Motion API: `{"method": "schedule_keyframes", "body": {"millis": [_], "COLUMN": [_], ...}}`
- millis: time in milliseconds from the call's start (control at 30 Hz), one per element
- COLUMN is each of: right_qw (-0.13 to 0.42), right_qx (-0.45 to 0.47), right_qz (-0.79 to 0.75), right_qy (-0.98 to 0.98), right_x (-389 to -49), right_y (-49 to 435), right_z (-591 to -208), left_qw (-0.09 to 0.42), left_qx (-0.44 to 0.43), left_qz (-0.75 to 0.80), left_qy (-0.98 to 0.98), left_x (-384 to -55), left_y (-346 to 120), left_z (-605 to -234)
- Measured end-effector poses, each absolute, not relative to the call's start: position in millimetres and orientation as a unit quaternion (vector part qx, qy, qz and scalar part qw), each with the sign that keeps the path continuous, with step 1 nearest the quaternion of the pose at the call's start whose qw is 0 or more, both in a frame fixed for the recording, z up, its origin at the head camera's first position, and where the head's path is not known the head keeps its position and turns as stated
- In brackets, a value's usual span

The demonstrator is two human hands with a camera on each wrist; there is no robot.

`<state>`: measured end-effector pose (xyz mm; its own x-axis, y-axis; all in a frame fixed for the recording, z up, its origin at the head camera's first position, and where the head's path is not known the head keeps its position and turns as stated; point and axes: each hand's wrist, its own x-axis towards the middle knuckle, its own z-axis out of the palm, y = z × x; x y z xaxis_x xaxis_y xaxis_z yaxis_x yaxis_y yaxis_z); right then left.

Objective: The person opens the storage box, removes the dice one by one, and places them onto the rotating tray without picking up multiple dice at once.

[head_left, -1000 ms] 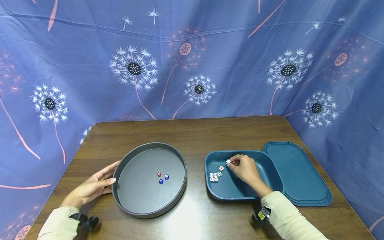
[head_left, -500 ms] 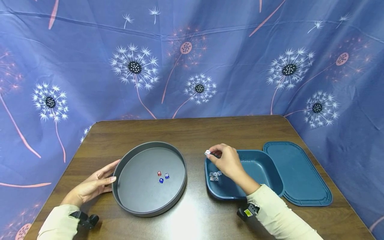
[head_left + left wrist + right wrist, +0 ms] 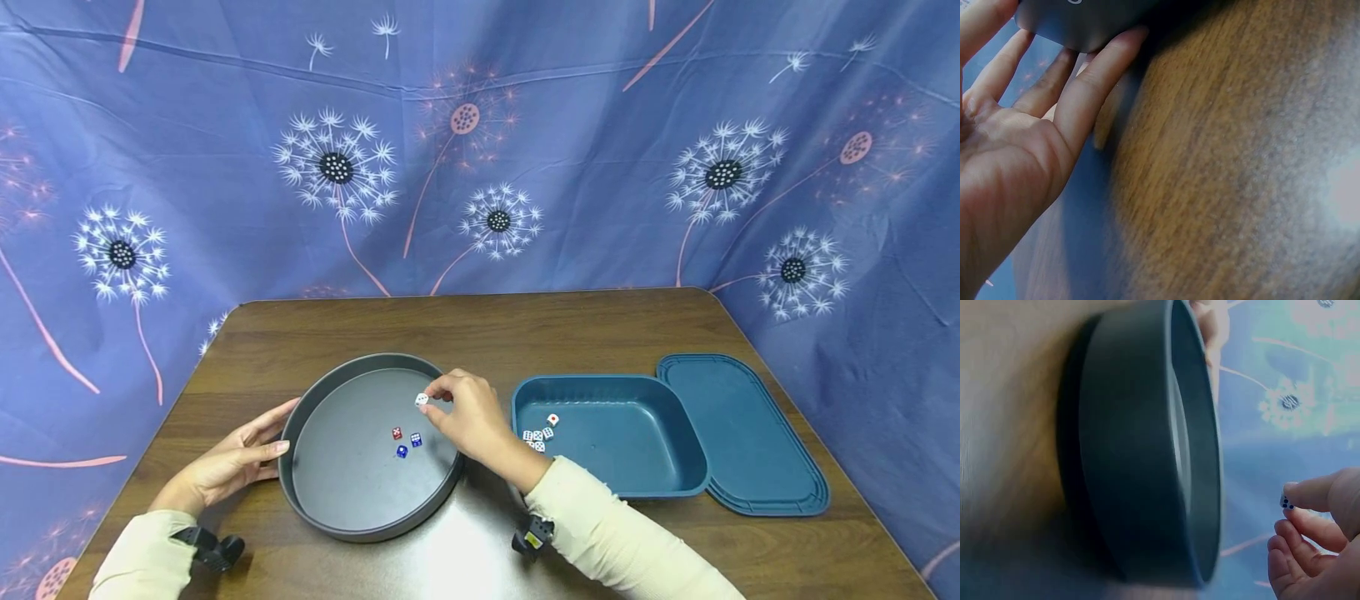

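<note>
My right hand (image 3: pixel 472 417) pinches a white die (image 3: pixel 422 399) between thumb and fingertips, above the right part of a round dark grey tray (image 3: pixel 345 492). The right wrist view shows the same small die (image 3: pixel 1285 502) beyond the tray's tall side wall (image 3: pixel 1129 444). Against the tray's left side lies my left hand (image 3: pixel 232 467), thumb tip at the rim and straight fingers along the outer wall. From below, the left wrist view shows these fingers (image 3: pixel 1091 87) touching the wall. Inside the tray are one red die (image 3: pixel 397 433) and two blue dice (image 3: pixel 416 439).
Right of the tray stands a blue rectangular container (image 3: pixel 622 450) holding several white dice (image 3: pixel 547 433) in its left part. A flat blue lid (image 3: pixel 750 433) lies beside it. The wooden table (image 3: pixel 480 333) ends at a blue dandelion-print cloth (image 3: pixel 585 183).
My right hand has lifted the white die out of the blue container and carried it left, over the round tray. The left hand has stayed at the tray's side.
</note>
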<state>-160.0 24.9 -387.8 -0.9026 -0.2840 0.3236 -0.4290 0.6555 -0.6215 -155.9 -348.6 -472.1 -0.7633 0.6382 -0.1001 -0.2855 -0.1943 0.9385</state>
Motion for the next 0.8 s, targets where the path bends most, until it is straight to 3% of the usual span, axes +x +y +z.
{"method": "schedule_keyframes", "body": {"millis": [467,800], "right_qw": [0.088,0.082], "right_qx": [0.203,0.215], "right_qz": [0.368,0.343], "right_qy": [-0.903,-0.911], "right_x": [-151,-154], "right_y": [-20,-31], "right_z": [-434,-442], "left_qw": [0.306,0.299], "left_qx": [0.163,0.165], "left_qz": [0.756,0.749], "left_qy": [0.555,0.568], "left_x": [-157,-157], "left_y": [-349,-348], "left_z": [-474,-473]}}
